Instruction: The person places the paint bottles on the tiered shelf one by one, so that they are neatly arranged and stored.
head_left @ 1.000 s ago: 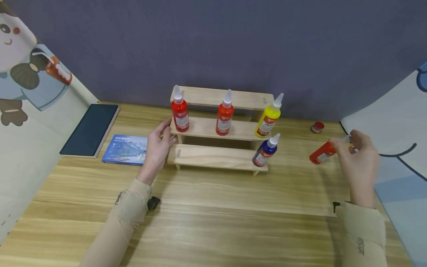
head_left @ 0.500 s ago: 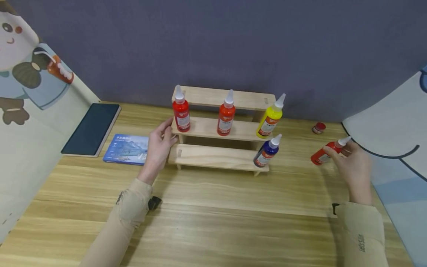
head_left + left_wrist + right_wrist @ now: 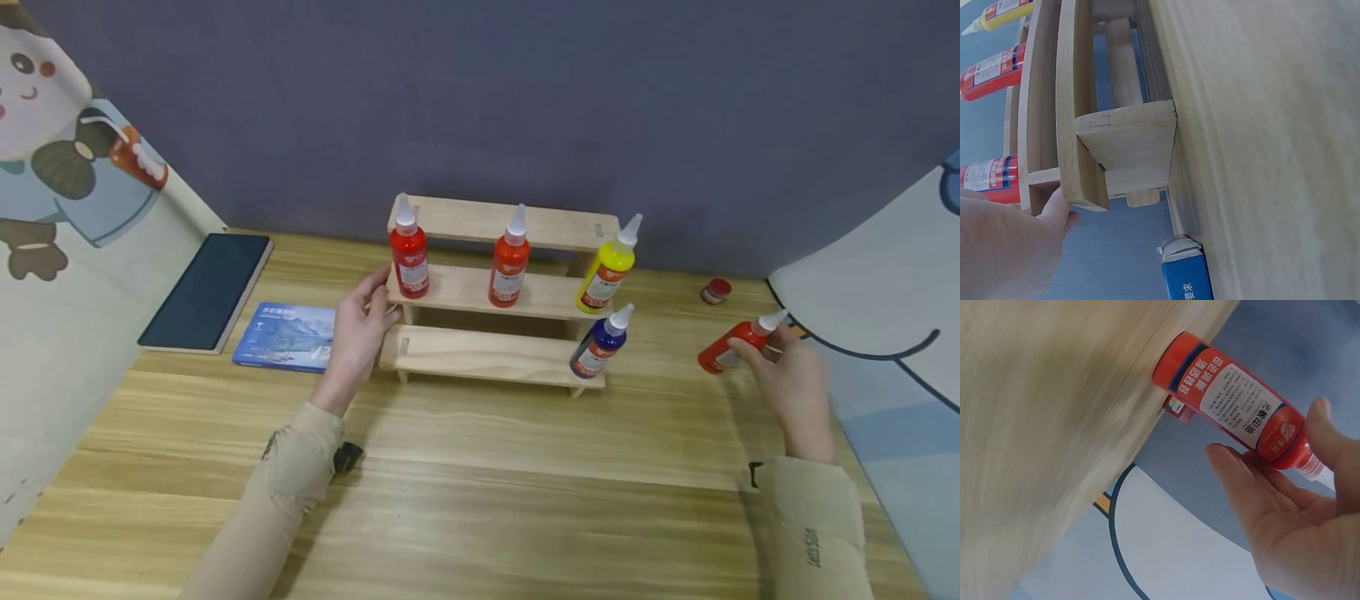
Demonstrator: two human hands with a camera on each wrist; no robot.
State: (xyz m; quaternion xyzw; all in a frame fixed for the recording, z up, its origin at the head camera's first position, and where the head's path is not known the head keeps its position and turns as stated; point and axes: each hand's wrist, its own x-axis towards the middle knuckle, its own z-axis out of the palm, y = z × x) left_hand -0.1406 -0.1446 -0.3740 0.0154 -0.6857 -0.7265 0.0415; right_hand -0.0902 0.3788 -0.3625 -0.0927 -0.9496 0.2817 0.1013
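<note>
A three-tier wooden display shelf point(image 3: 480, 352) stands against the back wall. My left hand point(image 3: 356, 337) holds its left end at the middle tier; in the left wrist view the fingertips go behind the wood. On the middle tier stand two red ink bottles point(image 3: 409, 262) point(image 3: 508, 271) and a yellow one point(image 3: 602, 279); a dark blue bottle point(image 3: 596, 348) is at the lower tier's right end. To the right of the shelf, my right hand point(image 3: 795, 387) grips another red ink bottle point(image 3: 1235, 400) near its neck, tilted with its white nozzle to the right.
A small red-lidded jar point(image 3: 716, 290) sits on the table behind the held bottle. Left of the shelf lie a blue box point(image 3: 281, 336) and a dark flat tablet-like item point(image 3: 204, 292). A dark wall point(image 3: 525, 108) rises behind, with printed panels at both sides.
My right hand has moved slightly left, from the nozzle end down onto the upper body of the red bottle. My left hand stays at the shelf's end.
</note>
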